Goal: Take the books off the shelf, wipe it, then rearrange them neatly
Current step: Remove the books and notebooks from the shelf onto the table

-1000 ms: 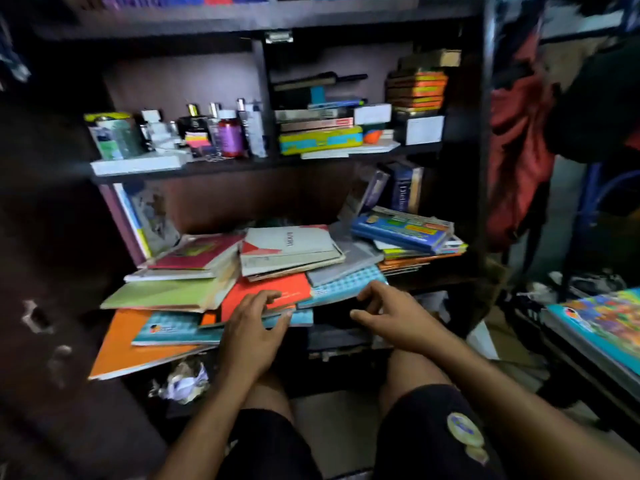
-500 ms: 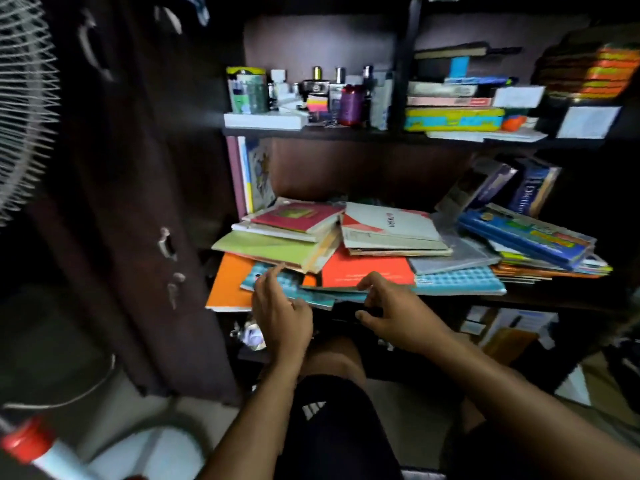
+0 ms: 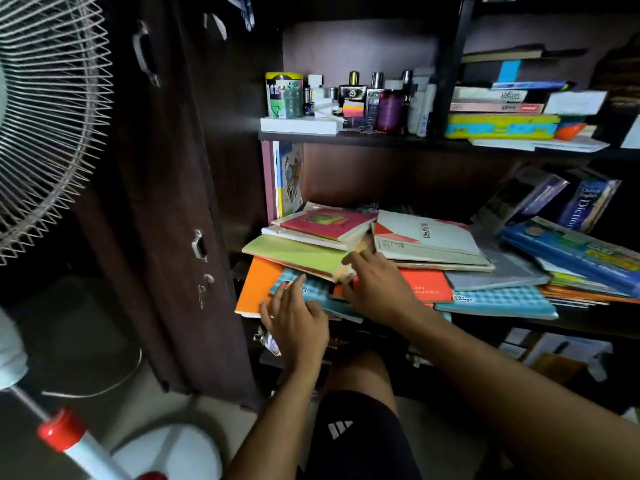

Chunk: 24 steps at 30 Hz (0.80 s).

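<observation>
A messy pile of books covers the lower shelf. At the left lie an orange book, a teal notebook, a green book and a red book on top. A white and red book and a red-orange book lie in the middle. My left hand rests open at the front edge, fingertips on the teal notebook. My right hand lies open on the pile, its fingers touching the edge of the green book stack.
A white standing fan fills the left side. The dark cupboard door stands open beside the shelf. Bottles and stacked books sit on the upper shelf. A blue dictionary leans at the right. My knee is below the shelf.
The view has swung left, bringing the fan in. My right hand has moved up and left onto the pile beside the green book; my left hand has slid to the teal notebook's front edge.
</observation>
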Each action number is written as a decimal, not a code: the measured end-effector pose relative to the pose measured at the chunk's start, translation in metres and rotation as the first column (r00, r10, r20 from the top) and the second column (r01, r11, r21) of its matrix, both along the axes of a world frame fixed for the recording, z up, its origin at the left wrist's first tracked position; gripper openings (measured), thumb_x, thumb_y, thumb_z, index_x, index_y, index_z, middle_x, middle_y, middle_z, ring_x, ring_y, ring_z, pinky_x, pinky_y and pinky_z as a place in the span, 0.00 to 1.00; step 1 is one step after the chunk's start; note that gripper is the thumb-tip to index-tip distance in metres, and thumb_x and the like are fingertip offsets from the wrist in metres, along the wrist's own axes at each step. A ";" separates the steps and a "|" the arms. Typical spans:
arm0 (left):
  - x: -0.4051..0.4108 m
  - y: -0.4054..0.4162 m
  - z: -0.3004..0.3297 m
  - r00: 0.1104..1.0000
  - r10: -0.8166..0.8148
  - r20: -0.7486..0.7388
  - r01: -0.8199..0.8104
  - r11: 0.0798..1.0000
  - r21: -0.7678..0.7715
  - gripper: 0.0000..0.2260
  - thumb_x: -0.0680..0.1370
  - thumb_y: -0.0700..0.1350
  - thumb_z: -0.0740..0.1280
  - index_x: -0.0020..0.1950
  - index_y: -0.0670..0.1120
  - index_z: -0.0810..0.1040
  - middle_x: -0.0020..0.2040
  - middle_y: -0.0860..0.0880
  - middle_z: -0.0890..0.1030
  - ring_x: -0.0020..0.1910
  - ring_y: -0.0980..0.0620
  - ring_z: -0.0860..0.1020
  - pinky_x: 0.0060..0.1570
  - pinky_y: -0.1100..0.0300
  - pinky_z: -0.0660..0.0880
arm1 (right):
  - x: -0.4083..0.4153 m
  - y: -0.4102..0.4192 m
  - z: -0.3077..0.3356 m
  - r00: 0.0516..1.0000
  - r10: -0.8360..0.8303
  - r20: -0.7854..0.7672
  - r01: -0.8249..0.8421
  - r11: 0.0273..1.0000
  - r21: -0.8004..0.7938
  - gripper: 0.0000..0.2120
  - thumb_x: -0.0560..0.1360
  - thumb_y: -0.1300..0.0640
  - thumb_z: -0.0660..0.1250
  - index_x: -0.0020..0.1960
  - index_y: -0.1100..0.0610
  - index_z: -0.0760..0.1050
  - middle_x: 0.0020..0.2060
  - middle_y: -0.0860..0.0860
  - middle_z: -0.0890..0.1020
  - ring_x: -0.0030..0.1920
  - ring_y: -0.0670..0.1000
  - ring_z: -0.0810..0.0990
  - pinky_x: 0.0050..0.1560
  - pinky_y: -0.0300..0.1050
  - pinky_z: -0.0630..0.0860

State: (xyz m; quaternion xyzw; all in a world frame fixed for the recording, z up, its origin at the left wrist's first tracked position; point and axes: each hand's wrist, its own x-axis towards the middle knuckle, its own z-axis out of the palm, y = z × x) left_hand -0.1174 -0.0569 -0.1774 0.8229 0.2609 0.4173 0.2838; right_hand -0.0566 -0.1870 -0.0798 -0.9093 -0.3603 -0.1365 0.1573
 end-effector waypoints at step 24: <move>-0.004 0.034 0.077 0.915 -0.035 0.401 0.402 0.131 -0.906 0.38 0.68 0.74 0.69 0.72 0.53 0.75 0.65 0.47 0.82 0.60 0.43 0.82 0.53 0.47 0.80 | -0.035 0.029 0.062 0.798 0.382 0.465 -0.175 0.887 -0.428 0.17 0.79 0.47 0.66 0.62 0.57 0.73 0.50 0.55 0.83 0.49 0.57 0.81 0.29 0.46 0.66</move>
